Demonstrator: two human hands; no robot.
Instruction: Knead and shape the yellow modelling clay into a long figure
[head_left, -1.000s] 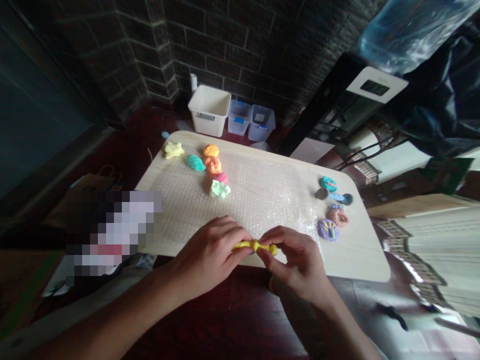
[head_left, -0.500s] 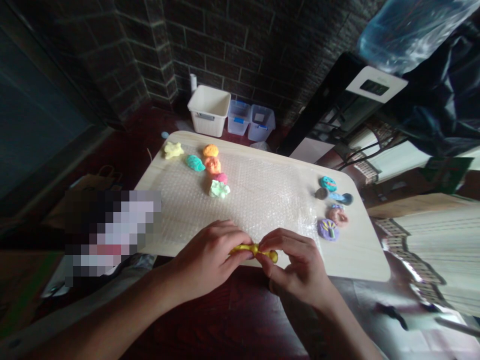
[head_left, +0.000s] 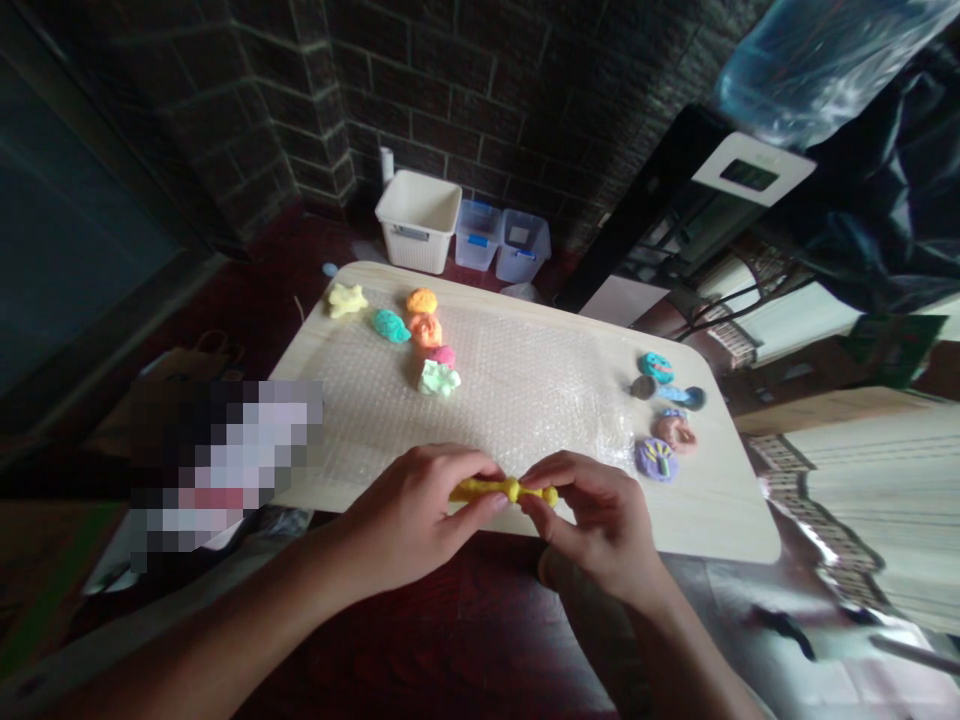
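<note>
A knobbly yellow piece of modelling clay point(head_left: 513, 490) spans both hands above the table's near edge, with rounded bulges at its middle and right end. My left hand point(head_left: 420, 510) pinches its left part between thumb and fingers. On the right part, the thumb and fingertips of my right hand point(head_left: 596, 510) are closed. Part of the clay is hidden behind the fingers. Nearest to my right hand lies a purple clay disc point(head_left: 657, 460) with yellow and green strips. A pale green clay lump point(head_left: 439, 378) rests on the bubble wrap point(head_left: 517, 390) beyond my hands.
Orange, teal, pink and pale yellow clay pieces point(head_left: 347, 300) lie at the table's far left. At the right are a teal disc point(head_left: 656, 367), a blue dumbbell-like piece point(head_left: 675, 394) and a brownish-pink piece point(head_left: 677, 434). Bins point(head_left: 420, 230) stand behind the table point(head_left: 720, 510).
The yellow clay has turned to lie more level, and more of its left part shows. My right fingers have shifted slightly along it. The table pieces have stayed put.
</note>
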